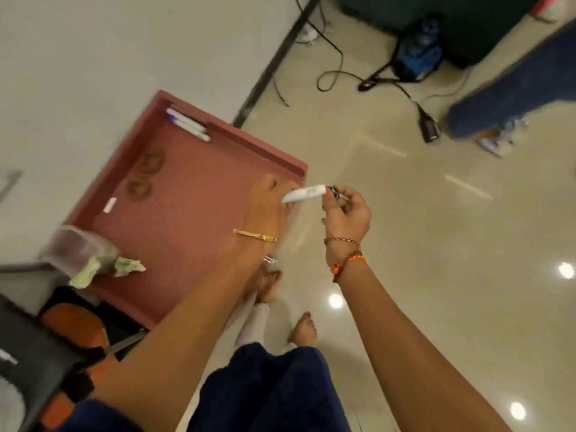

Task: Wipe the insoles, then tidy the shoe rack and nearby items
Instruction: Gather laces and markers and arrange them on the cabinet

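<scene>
Glossy beige floor (405, 244) beneath pink tray-topped surface (187, 213), cables (336, 73) beyond.

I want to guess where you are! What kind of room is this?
Probably an indoor hall or workroom: a shiny tiled floor, a pink shoe rack top against the wall, and cables lying about.

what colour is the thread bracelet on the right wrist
Orange, with a thinner brown beaded one above it; the thread bracelet on the right wrist shows clearly in the head view.
</scene>
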